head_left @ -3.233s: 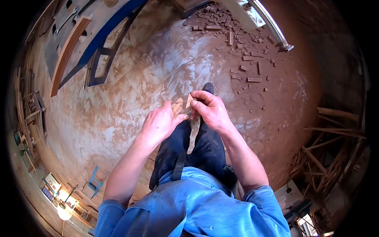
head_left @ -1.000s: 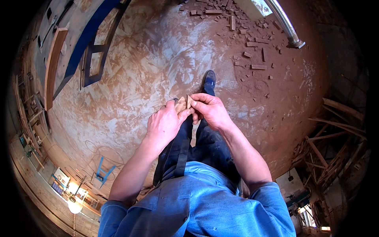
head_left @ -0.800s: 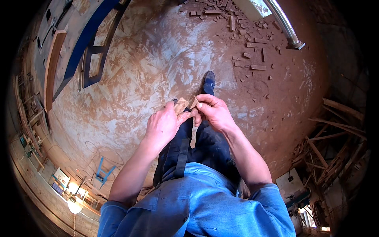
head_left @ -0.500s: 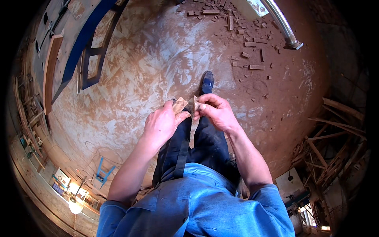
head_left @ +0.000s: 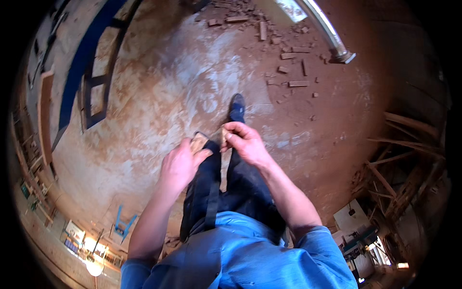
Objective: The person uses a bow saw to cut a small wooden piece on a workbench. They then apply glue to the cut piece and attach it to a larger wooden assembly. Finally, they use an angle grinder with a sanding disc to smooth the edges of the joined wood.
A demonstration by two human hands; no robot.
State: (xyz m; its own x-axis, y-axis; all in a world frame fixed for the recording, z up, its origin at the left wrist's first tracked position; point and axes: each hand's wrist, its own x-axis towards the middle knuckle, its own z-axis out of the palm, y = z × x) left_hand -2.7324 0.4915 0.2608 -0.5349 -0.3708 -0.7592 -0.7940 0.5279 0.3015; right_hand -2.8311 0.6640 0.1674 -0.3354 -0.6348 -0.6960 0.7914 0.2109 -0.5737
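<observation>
In front of my thighs, my left hand (head_left: 179, 163) is closed round a light brown wooden block (head_left: 198, 142), its far end sticking out past the thumb and fingers. Just to the right, my right hand (head_left: 244, 143) pinches a smaller, thin piece of wood (head_left: 224, 135) between thumb and fingertips. The two pieces are apart, with a narrow gap between them. Part of each piece is covered by my fingers.
Several wooden offcuts (head_left: 298, 84) lie in sawdust at the far right, near a shiny metal pipe (head_left: 332, 41). A blue metal frame (head_left: 79, 72) and a wooden board (head_left: 45, 115) stand at left. Timber (head_left: 409, 123) is piled at right.
Both hands have shifted slightly left and down in view with the wood still in them. The floor and offcuts have shifted left too, as the view turned.
</observation>
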